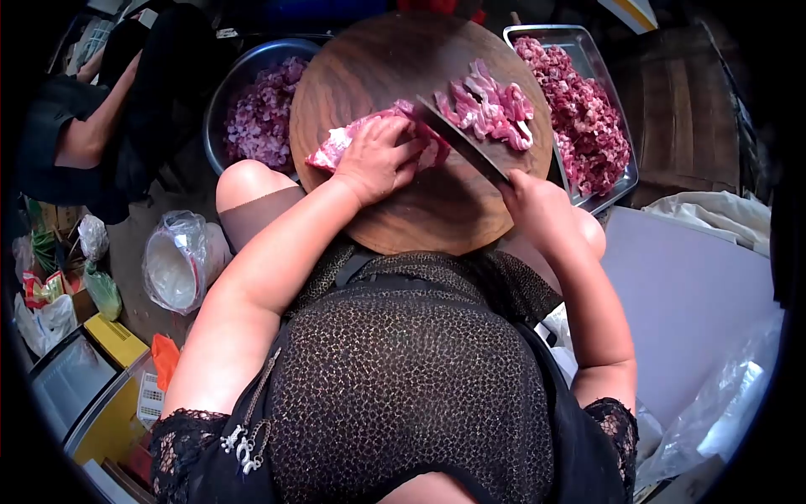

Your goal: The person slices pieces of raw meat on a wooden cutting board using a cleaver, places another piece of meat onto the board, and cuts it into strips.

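Note:
A round wooden chopping board [353, 71] sits in front of me between my knees. My left hand [379, 160] presses down on a slab of raw meat [334, 144], its fingers curled over the top. In my right hand [537, 206] is the handle of a kitchen knife [468, 144], its dark blade slanting across the board to the right end of the slab. Whether the edge has entered the meat I cannot tell. Beyond the blade, cut strips of meat [491, 105] lie in a loose pile.
A metal bowl [216, 126] of chopped meat stands left of the board, and a metal tray [631, 168] heaped with diced meat is on the right. A plastic-lined bucket [175, 260] stands at lower left. Another person's arm [105, 126] shows at upper left.

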Available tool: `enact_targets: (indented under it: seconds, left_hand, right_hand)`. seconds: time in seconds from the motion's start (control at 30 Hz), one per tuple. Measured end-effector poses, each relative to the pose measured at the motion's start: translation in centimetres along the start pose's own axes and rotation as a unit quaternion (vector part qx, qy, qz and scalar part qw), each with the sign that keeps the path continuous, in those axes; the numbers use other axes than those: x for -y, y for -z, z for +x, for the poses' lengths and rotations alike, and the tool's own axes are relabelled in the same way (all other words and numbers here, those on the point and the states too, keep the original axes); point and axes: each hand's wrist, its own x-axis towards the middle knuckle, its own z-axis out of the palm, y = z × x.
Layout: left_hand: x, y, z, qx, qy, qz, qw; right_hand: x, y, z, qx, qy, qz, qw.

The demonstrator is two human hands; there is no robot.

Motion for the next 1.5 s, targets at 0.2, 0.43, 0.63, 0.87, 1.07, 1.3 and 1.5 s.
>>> enact_targets:
  seconds: [0.2, 0.43, 0.63, 0.87, 1.07, 1.3, 1.5]
  left_hand:
    - [0.1, -0.2, 0.4, 0.041, 0.034, -0.043, 0.998]
    - [-0.4, -0.2, 0.9, 0.003, -0.013, 0.015, 1.0]
    - [0.1, 0.0, 1.0, 0.002, -0.041, 0.002, 0.999]
    - [0.1, 0.2, 0.6, 0.007, -0.038, 0.004, 0.999]
    - [-0.8, 3.2, 1.2, 0.024, -0.007, -0.022, 0.999]
    - [-0.2, -0.1, -1.3, 0.004, 0.026, 0.018, 0.999]
    - [-0.3, 0.6, -0.9, -0.01, -0.01, 0.017, 1.0]
  right_hand:
    - [-1.5, -3.6, 1.3, 0.018, 0.073, -0.054, 0.996]
    - [7.1, -4.2, 12.8, 0.071, 0.082, -0.043, 0.993]
    - [6.3, -2.0, 10.5, 0.101, 0.059, -0.041, 0.992]
    - [-1.0, -2.1, 1.7, -0.031, -0.079, 0.0, 0.996]
    - [1.6, -1.8, -1.6, -0.087, -0.076, 0.026, 0.993]
    - [2.6, -3.6, 3.7, 0.016, -0.027, -0.024, 0.999]
    - [5.7, -4.8, 11.6, -0.005, 0.014, -0.051, 0.999]
